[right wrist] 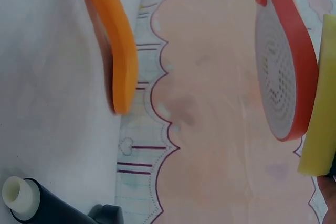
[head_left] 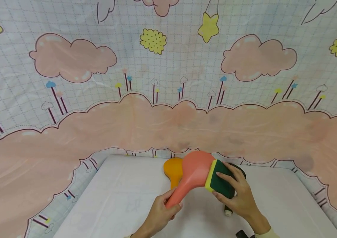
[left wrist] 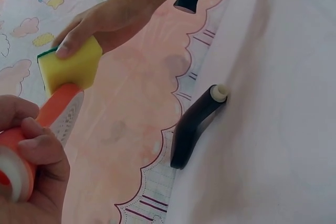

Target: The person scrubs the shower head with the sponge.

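Note:
My left hand point(head_left: 160, 211) grips a coral-red handheld shower head point(head_left: 197, 168) by its handle, lifted above the white table with its back toward the head camera. Its pale nozzle face point(right wrist: 274, 72) shows in the right wrist view. My right hand point(head_left: 242, 196) holds a sponge point(head_left: 220, 178), with fingers on the dark green scouring side. The sponge's yellow side point(left wrist: 71, 69) presses against the rim of the shower head. In the left wrist view, the left hand point(left wrist: 44, 158) has its fingers curled round the handle.
An orange-yellow shower head point(head_left: 172, 168) lies on the white table point(head_left: 120, 191) near its back edge. Behind my right hand is a black shower head point(left wrist: 194, 129), its handle end pointing toward me. A cloud-patterned cloth point(head_left: 168, 129) hangs behind and around the table.

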Motion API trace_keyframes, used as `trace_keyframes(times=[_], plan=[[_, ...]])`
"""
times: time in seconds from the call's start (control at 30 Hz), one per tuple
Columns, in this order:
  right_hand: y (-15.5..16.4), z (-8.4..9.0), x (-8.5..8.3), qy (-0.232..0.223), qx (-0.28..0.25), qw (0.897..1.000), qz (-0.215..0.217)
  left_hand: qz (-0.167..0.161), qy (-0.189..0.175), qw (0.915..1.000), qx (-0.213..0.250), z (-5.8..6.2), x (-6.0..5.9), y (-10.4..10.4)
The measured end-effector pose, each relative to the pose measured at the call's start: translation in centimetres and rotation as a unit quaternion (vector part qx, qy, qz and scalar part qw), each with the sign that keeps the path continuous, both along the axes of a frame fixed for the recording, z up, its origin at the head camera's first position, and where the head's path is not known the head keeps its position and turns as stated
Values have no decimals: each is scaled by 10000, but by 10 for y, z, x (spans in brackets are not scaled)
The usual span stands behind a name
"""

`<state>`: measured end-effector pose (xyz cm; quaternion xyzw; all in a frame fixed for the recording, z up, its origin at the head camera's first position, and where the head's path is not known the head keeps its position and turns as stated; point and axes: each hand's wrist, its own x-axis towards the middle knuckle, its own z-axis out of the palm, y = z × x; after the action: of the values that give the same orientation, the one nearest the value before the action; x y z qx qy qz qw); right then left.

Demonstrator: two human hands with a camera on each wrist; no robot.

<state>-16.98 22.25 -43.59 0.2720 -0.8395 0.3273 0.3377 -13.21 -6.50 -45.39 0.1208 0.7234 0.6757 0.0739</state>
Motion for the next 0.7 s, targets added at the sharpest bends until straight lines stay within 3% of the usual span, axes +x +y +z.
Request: trace_keyframes(times=[0.33,0.7], plan=[[11,4,-2,-240,-312,9992,107,-305,311,9987,-264,-5,4,-10],[22,4,-8,-642,-702,9953,170,-535,998,9913,-671,-10,8,-19]])
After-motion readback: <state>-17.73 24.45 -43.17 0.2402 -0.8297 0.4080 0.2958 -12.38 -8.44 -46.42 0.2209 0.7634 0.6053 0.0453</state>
